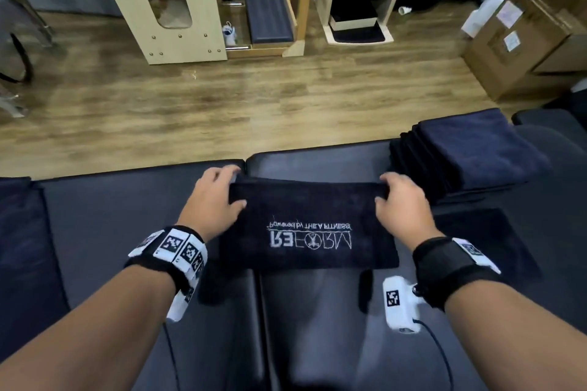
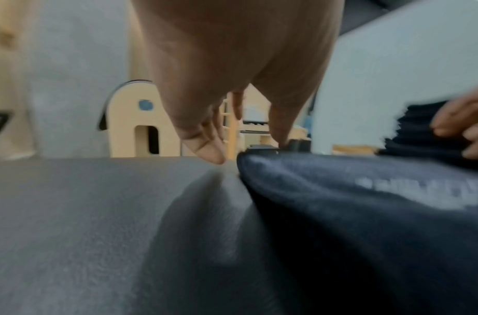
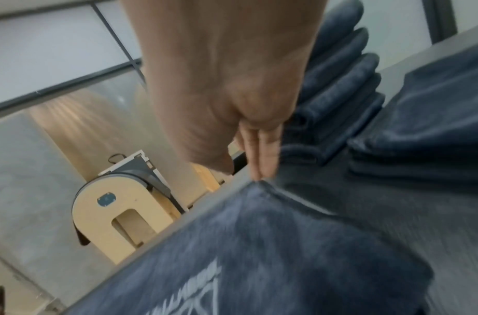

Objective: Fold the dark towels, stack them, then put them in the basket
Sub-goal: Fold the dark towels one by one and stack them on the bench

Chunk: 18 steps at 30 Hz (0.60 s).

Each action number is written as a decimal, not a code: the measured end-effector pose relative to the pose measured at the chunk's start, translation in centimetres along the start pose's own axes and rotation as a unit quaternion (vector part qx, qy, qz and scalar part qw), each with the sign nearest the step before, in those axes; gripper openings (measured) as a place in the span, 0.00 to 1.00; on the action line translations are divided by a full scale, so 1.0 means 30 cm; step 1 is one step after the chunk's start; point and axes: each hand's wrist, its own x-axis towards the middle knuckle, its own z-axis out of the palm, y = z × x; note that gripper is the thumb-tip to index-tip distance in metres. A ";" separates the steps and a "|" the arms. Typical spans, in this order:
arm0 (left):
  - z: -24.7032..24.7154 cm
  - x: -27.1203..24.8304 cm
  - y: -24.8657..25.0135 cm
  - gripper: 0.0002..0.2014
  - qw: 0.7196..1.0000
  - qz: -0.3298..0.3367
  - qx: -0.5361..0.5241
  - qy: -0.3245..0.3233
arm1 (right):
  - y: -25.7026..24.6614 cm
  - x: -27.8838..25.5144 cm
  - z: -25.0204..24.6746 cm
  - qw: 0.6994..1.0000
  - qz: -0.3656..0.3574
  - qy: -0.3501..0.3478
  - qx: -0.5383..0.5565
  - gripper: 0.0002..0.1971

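A dark towel (image 1: 311, 222) with a white REFORM logo lies folded on the black padded bench (image 1: 127, 216) in front of me. My left hand (image 1: 222, 190) pinches its far left corner, thumb on top and fingers over the far edge. At the far right corner, my right hand (image 1: 397, 197) pinches the same way. The left wrist view shows the left hand (image 2: 232, 132) at the corner of the towel (image 2: 353, 213). In the right wrist view, the right hand (image 3: 248, 162) meets the towel (image 3: 273, 245) at its tip. A stack of folded dark towels (image 1: 470, 152) sits to the right.
Another dark towel (image 1: 486, 238) lies flat on the bench right of my right wrist. Dark fabric (image 1: 19, 232) covers the bench's left end. Beyond the bench edge are wood floor, pale wooden equipment (image 1: 171, 9) and a cardboard box (image 1: 524, 41).
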 end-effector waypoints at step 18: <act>0.040 -0.047 0.004 0.07 0.963 0.090 0.240 -0.088 | 0.019 -0.120 0.084 0.987 0.034 -0.119 -0.107 0.33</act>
